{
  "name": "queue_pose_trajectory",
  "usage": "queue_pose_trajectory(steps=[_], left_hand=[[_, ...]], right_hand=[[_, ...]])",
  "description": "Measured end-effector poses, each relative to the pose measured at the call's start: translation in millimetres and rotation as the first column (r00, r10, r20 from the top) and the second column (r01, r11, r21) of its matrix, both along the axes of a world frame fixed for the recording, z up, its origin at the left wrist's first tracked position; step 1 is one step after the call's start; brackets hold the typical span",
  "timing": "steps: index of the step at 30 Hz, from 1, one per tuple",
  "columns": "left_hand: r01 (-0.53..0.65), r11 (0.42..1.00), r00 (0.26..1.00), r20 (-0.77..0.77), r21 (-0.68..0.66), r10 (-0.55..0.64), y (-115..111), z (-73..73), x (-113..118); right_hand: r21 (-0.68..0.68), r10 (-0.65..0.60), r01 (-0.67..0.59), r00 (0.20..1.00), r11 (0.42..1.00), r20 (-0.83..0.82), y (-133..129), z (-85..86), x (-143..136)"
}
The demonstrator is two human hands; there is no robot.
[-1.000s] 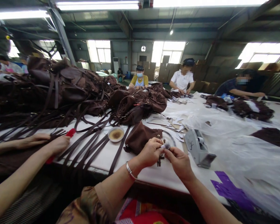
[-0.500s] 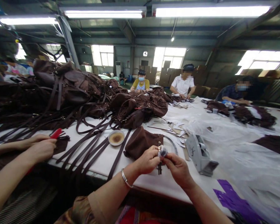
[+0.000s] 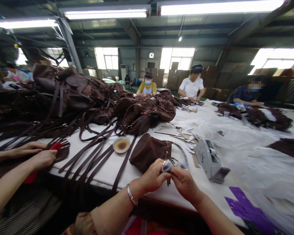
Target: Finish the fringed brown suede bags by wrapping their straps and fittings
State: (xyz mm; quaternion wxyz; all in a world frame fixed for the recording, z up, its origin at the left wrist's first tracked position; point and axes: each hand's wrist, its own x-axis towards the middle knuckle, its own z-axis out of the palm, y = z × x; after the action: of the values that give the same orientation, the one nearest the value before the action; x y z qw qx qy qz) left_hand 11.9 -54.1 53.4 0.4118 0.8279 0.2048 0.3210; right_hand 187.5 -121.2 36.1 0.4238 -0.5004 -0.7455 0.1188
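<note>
My left hand [image 3: 154,177] and my right hand [image 3: 184,184] meet at the near edge of the white table [image 3: 107,166]. Both pinch a small clear-wrapped metal fitting [image 3: 167,166] with a dark pull hanging under it. The fitting belongs to a brown suede bag [image 3: 149,150] lying just beyond my fingers. A silver bracelet sits on my left wrist.
A small bowl of brown liquid [image 3: 122,144] and long brown straps [image 3: 95,153] lie left of the bag. A grey tape dispenser [image 3: 210,160] stands to the right. A big heap of brown bags [image 3: 71,98] fills the left. A co-worker's hands [image 3: 36,155] hold a red tool. Other people sit opposite.
My hands have dropped a little toward me while still working the fitting. The co-worker's hands with the red tool shifted left and lower on a dark piece.
</note>
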Motion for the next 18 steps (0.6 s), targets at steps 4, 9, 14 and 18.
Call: queue_pose_trajectory(steps=[4, 9, 14, 18], left_hand=[[-0.071, 0.996, 0.996, 0.050, -0.051, 0.073, 7, -0.1, 4], [-0.142, 0.912, 0.954, 0.194, -0.384, 0.230, 30, 5.6, 6], [-0.065, 0.807, 0.877, 0.352, -0.587, 0.326, 43, 7.7, 16], [-0.062, 0.833, 0.877, 0.369, -0.550, 0.309, 26, 22.0, 22]], right_hand=[[-0.108, -0.060, 0.044, 0.987, 0.993, -0.152, -5, -9.8, 6], [-0.532, -0.584, 0.304, 0.637, 0.790, -0.503, -15, -32.3, 18], [-0.785, -0.744, -0.215, 0.252, 0.581, -0.619, -22, -29.7, 1], [-0.642, -0.673, -0.491, 0.144, 0.588, -0.726, -13, -7.5, -20]])
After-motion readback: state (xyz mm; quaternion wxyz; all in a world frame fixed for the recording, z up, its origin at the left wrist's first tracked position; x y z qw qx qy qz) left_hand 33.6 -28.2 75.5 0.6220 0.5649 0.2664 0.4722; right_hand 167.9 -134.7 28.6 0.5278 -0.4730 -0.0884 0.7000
